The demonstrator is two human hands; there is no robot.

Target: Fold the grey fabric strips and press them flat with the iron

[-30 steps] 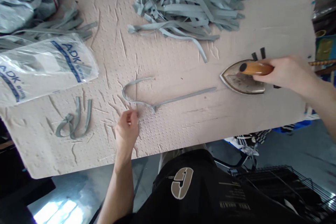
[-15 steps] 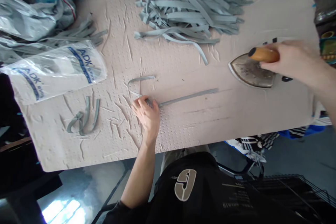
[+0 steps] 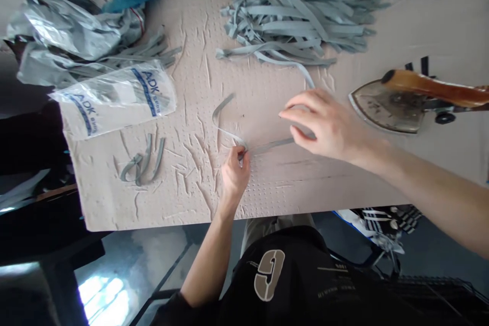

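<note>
A grey strip (image 3: 273, 146) is pinched at its bend by the fingers of the left hand (image 3: 235, 175), on the desk (image 3: 191, 112). The right hand (image 3: 328, 125) is held just above it, fingers spread. A large heap of strips (image 3: 298, 23) appears to be left.

Thin grey fabric strip (image 3: 272, 145), narrow and flat, curving into a loop at one end

The grey strip (image 3: 272, 146) is partly hidden by the right hand (image 3: 328, 125); the iron's wooden handle (image 3: 431, 86) is cut off at the picture's edge.
</note>
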